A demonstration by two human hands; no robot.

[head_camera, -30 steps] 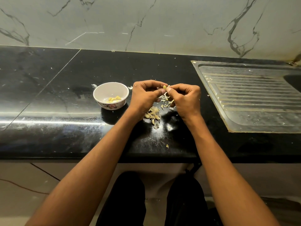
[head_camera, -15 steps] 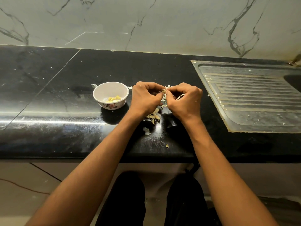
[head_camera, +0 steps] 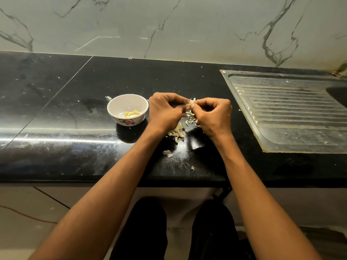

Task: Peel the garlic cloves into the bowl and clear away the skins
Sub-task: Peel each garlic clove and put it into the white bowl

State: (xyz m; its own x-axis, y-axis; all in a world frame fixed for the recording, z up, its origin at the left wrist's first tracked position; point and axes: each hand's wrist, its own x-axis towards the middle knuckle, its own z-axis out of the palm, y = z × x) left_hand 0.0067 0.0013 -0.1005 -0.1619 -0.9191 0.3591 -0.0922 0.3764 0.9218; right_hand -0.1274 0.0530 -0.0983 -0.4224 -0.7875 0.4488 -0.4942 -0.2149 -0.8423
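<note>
A garlic clove point(head_camera: 190, 104) is pinched between my left hand point(head_camera: 166, 111) and my right hand point(head_camera: 214, 115), which meet fingertip to fingertip above the black counter point(head_camera: 75, 102). Both hands have curled fingers. Left of them stands a white bowl point(head_camera: 112, 107) with a flower print, holding several peeled yellow cloves point(head_camera: 131, 113). Under my left hand lies a small heap of unpeeled cloves point(head_camera: 177, 132). Loose papery skins point(head_camera: 190, 119) are scattered between the hands, and two skin pieces point(head_camera: 167, 153) lie nearer the front edge.
A steel sink drainboard point(head_camera: 291, 113) fills the counter's right side, with the basin at the far right. A marble wall runs behind. The counter's front edge is just below my forearms, with my dark-trousered legs under it.
My hands have stayed in place, working the clove between the fingertips. A skin piece has dropped onto the counter near the front since one second ago.
</note>
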